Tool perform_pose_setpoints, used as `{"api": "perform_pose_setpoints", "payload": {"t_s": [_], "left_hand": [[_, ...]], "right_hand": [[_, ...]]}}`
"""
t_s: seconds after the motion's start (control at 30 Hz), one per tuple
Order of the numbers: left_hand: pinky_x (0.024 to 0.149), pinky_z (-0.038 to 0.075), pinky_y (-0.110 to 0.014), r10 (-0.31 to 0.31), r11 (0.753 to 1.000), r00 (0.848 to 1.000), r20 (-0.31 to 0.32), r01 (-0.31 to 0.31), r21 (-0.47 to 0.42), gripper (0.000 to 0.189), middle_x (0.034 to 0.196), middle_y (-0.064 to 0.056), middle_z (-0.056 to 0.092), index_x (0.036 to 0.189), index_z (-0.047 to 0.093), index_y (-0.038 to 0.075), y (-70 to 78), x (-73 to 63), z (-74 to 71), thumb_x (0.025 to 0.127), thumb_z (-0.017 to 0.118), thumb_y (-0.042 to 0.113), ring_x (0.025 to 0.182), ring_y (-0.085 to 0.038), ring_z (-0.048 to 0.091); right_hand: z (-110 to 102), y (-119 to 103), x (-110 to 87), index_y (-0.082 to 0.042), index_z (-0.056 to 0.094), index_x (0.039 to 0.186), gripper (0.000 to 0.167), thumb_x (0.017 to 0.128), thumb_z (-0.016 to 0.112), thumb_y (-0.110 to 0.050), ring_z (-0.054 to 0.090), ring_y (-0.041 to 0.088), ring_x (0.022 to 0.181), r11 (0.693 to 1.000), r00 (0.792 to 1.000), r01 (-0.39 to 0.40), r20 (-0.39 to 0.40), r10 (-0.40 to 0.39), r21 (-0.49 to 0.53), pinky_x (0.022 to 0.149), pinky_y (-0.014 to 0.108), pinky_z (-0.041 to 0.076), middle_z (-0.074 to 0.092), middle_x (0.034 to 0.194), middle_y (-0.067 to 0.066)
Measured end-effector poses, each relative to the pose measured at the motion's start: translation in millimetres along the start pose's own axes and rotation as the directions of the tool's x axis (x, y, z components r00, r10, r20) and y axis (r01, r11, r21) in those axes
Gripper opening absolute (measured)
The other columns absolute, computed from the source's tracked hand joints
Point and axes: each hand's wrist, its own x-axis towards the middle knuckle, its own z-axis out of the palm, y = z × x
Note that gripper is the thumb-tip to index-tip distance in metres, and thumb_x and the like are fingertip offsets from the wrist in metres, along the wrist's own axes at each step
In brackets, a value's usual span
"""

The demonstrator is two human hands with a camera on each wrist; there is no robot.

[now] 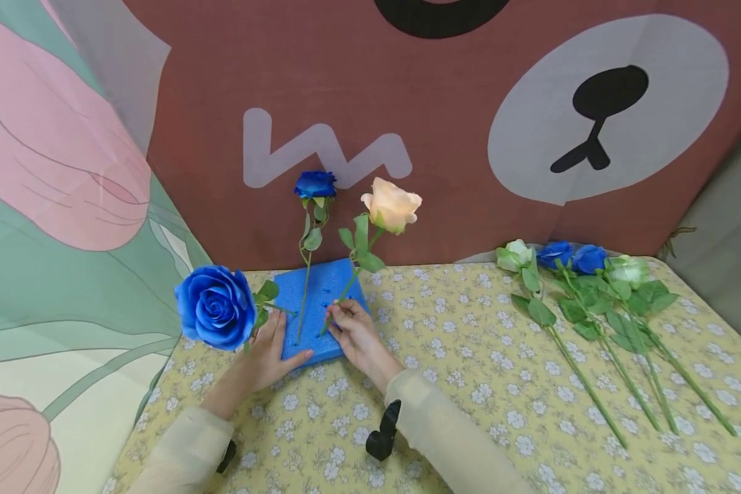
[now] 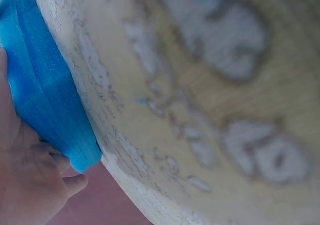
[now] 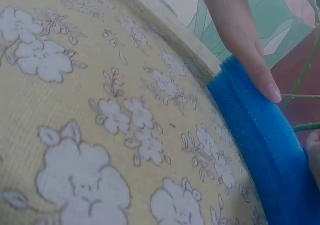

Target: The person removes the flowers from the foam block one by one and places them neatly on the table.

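Where foam (image 1: 315, 305) sits (blocky), fingers (image 1: 341, 318) pinch a stem (image 1: 349, 283).

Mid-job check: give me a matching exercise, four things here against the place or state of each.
1. Peach rose
2. White roses
3. Left hand
4. Block

A. At the block's left edge
B. Blue, with stems stuck in it
C. Pinched in the right hand
D. Lying on the cloth at right

Pairs: 1-C, 2-D, 3-A, 4-B
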Motion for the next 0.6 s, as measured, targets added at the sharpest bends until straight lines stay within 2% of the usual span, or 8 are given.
{"api": "perform_pose_setpoints", "payload": {"t_s": [0.2, 0.4, 0.5, 0.6], "left_hand": [[0.110, 0.025, -0.065, 0.010, 1.000, 1.000, -0.012, -0.010, 0.014, 0.097, 0.154, -0.034, 0.012, 0.147, 0.015, -0.014, 1.5, 1.4, -0.3, 0.090, 0.057, 0.054, 0.142, -0.049, 0.019], [0.110, 0.024, -0.067, 0.002, 1.000, 1.000, -0.009, -0.002, 0.030, 0.099, 0.155, -0.033, 0.011, 0.148, 0.013, -0.012, 0.4, 2.8, -1.2, 0.090, 0.056, 0.056, 0.143, -0.048, 0.017], [0.110, 0.023, -0.068, -0.002, 1.000, 1.000, -0.015, 0.002, 0.019, 0.099, 0.155, -0.033, 0.011, 0.148, 0.013, -0.013, -0.2, 2.3, -1.3, 0.090, 0.056, 0.055, 0.143, -0.048, 0.017], [0.110, 0.023, -0.067, 0.000, 1.000, 1.000, -0.018, 0.000, 0.011, 0.098, 0.155, -0.034, 0.011, 0.148, 0.014, -0.013, -0.2, 0.7, 0.3, 0.090, 0.056, 0.055, 0.143, -0.049, 0.017]], "right_hand": [[4, -7, -0.9, -0.024, 0.056, 0.077, 0.027, 0.096, 0.048, -0.008, 0.059, 0.002, 0.083, 1.000, 1.000, -0.013, 0.000, 0.013, 0.008, 0.080, 0.018, 0.049, 0.062, 0.085, -0.013], [13, -33, -0.3, -0.028, 0.062, 0.078, 0.007, 0.083, 0.064, -0.024, 0.059, 0.000, 0.083, 0.999, 0.998, 0.049, 0.045, -0.049, 0.008, 0.082, 0.021, 0.048, 0.065, 0.081, -0.016], [11, -45, -2.4, -0.029, 0.063, 0.076, 0.010, 0.084, 0.062, -0.022, 0.060, 0.000, 0.082, 0.999, 0.999, 0.043, 0.028, -0.042, -0.031, 0.085, 0.024, 0.047, 0.065, 0.080, -0.015], [3, -54, -6.8, -0.028, 0.063, 0.076, 0.023, 0.092, 0.054, -0.016, 0.060, 0.001, 0.082, 0.998, 1.000, 0.007, 0.000, -0.007, -0.064, 0.091, 0.029, 0.045, 0.064, 0.080, -0.014]]}}
